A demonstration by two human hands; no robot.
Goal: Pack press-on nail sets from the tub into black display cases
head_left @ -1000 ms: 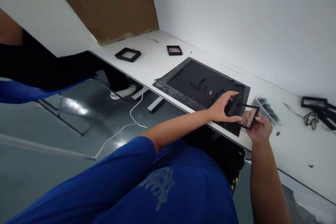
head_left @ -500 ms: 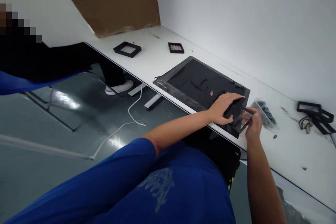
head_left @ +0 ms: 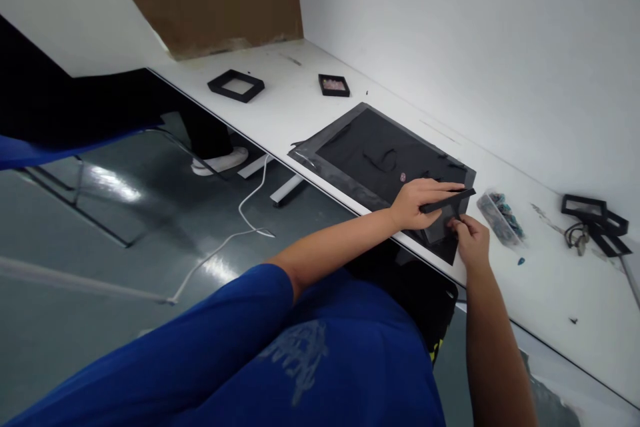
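My left hand (head_left: 415, 203) grips a small black frame (head_left: 450, 201) along its side, fingers over the top and thumb below. The frame is tilted above the black mat, and a greyish see-through panel (head_left: 439, 229) shows below its upper edge. My right hand (head_left: 471, 237) pinches at the right side of that same frame, with the fingertips partly hidden. Under both hands the black mat (head_left: 360, 153) lies in a clear sheet by the table edge. A small pink bead-like piece (head_left: 403, 177) rests on the mat beyond my left hand.
To the right stands a clear box of blue-green pieces (head_left: 502, 219), with a loose blue piece (head_left: 521, 261) nearby. Further right lie several black frames (head_left: 584, 207). At the far end are another frame (head_left: 236, 85) and a frame of pink pieces (head_left: 334, 85). A person's shoe (head_left: 220, 161) shows below.
The thin black frame in my right hand has come left against the black piece in my left hand. My left hand has turned it up on its side.
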